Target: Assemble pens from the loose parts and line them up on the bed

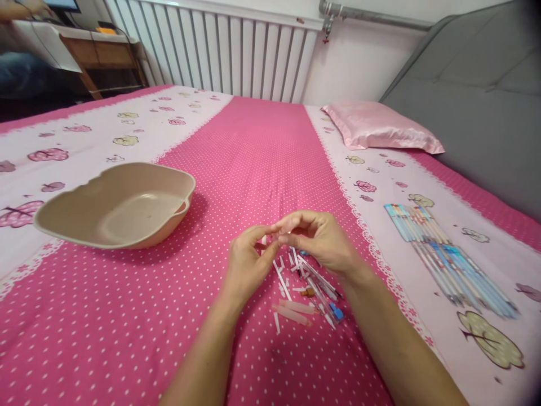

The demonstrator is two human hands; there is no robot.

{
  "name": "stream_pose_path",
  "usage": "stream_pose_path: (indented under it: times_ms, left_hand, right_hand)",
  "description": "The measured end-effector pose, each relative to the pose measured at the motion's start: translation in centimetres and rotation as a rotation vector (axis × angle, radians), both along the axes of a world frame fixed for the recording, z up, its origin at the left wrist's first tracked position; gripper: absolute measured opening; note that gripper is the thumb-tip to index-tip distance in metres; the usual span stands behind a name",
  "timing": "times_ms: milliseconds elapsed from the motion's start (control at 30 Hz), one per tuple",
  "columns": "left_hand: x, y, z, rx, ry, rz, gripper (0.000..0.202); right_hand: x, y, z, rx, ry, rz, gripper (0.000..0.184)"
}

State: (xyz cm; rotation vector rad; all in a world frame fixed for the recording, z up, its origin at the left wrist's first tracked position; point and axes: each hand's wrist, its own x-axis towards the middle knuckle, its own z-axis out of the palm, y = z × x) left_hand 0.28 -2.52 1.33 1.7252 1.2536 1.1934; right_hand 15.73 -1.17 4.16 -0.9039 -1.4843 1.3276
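Observation:
My left hand [247,262] and my right hand [319,237] meet over the pink dotted bedspread, fingertips pinched together on a small pale pen part [275,234]. Which hand carries its weight I cannot tell. Just below the hands lies a loose heap of pen pieces [306,290]: thin white refills, clear pinkish barrels, a blue cap. A beige plastic basin [76,217] sits to the left of my hands, nothing in it.
A row of several assembled light-blue pens [448,259] lies on the sheet at the right. A pink pillow [380,127] rests by the grey headboard [477,101]. A white radiator [220,51] and a wooden desk [99,53] stand beyond the bed.

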Motion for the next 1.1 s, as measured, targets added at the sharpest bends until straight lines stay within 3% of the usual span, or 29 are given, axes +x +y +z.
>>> stream_pose_path:
  times_ms: [100, 300, 567, 867, 1100]
  left_hand:
    - [0.1, -0.2, 0.2, 0.008, 0.021, 0.003, 0.017]
    - [0.2, -0.4, 0.3, -0.126, -0.002, -0.020, 0.022]
    - [0.3, -0.3, 0.1, -0.164, -0.051, -0.058, 0.025]
    - [0.2, -0.3, 0.2, -0.231, -0.164, -0.164, 0.028]
    - [0.1, -0.2, -0.2, -0.228, -0.152, -0.193, 0.029]
  right_hand:
    - [0.1, 0.3, -0.3, -0.074, 0.101, -0.057, 0.024]
    - [-0.1, 0.4, -0.5, -0.180, 0.086, -0.107, 0.032]
    - [-0.1, 0.8, -1.4, -0.184, 0.104, -0.182, 0.032]
    - [0.2, 0.7, -0.4, -0.326, 0.188, -0.149, 0.037]
    - [0.1, 0.5, -0.1, -0.340, 0.215, -0.088, 0.042]
